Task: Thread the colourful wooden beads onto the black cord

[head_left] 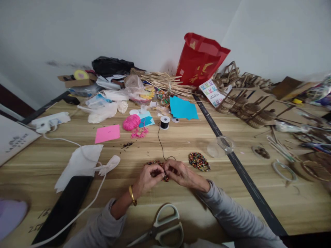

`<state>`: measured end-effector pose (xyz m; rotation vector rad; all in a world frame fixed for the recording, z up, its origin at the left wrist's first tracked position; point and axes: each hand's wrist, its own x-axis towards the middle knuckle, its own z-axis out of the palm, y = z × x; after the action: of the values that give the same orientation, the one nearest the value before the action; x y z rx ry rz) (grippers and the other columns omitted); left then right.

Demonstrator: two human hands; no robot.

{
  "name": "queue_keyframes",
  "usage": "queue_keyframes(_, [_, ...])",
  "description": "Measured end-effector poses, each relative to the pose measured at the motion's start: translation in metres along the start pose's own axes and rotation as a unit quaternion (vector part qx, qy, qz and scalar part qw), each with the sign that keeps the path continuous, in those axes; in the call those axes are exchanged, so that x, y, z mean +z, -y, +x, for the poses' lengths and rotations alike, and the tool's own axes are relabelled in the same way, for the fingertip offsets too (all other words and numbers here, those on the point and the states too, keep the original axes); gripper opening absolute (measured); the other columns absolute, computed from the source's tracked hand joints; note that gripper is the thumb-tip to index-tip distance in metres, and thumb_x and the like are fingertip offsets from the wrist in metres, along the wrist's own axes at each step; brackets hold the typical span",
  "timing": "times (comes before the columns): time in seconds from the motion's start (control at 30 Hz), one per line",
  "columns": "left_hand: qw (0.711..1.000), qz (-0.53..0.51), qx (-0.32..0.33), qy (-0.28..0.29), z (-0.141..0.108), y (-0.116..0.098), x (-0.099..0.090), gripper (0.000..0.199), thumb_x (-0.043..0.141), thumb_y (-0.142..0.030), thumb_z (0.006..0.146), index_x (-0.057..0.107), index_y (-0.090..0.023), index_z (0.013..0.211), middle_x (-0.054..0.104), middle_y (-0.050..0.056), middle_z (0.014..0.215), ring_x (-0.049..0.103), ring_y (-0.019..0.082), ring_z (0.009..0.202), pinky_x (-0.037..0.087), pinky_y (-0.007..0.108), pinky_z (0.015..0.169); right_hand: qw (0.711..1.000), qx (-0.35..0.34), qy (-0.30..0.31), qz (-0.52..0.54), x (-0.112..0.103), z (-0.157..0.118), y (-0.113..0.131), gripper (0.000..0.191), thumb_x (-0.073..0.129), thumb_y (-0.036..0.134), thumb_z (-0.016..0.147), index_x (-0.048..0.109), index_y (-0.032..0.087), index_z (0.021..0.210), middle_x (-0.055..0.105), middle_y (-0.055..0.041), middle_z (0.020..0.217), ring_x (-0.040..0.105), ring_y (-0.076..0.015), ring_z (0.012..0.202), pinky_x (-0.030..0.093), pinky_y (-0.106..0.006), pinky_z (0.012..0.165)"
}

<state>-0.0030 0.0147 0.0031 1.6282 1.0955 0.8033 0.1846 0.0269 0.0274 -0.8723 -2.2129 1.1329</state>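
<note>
Cord (161,146), light and limp, I judge from afar, is best taken by the beads (154,162), where left hand (148,177) and right hand (180,173) both seem pinched onto it.

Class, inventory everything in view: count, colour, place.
Bead bunches: two, multicoloured, beneath and beside hands
Cord spool: one, black, centre
Yarn: one ball, pink, centre
Card: one, pink, left
Sheets: uncounted, blue, centre back
Scissors: one pair, pale-handled, front
Slab: one, black, front left
Power strip: one, white, left
Tub: one, clear, right
Large bag: one, red, back
Baskets: several, brown, right
Clutter: uncounted, mixed, back and sides
Left hand: one, grey-sleeved, centre
Right hand: one, grey-sleeved, centre
</note>
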Motion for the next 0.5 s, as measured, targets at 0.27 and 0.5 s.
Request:
queue_keyframes(0.27, [1.0,-0.007,-0.007,0.02,0.0007,0.0009,-0.0017,0.013,0.056,-0.021,0.073,0.063,-0.011,0.067,0.061,0.003,0.063,0.052,0.012,0.059,0.04,0.021,0.057,0.998,0.046,0.031,0.037,-0.0024,0.0006,-0.0005,0.006,0.047,0.019,0.091,0.05,0.015,0.087,0.05,0.0043,0.06,0.045,-0.0071,0.049,0.032,-0.017,0.048])
queue_keyframes(0.5, [0.999,0.033,0.002,0.027,-0.0003,0.0001,-0.0025,0.009,0.057,-0.016,0.073,0.063,-0.012,0.067,0.064,0.003,0.066,0.056,0.013,0.063,0.043,0.022,0.061,0.999,0.045,0.015,-0.012,-0.0021,0.0002,0.0035,0.007,0.049,0.017,0.088,0.054,0.014,0.085,0.055,0.0015,0.065,0.046,-0.0079,0.054,0.033,-0.017,0.052])
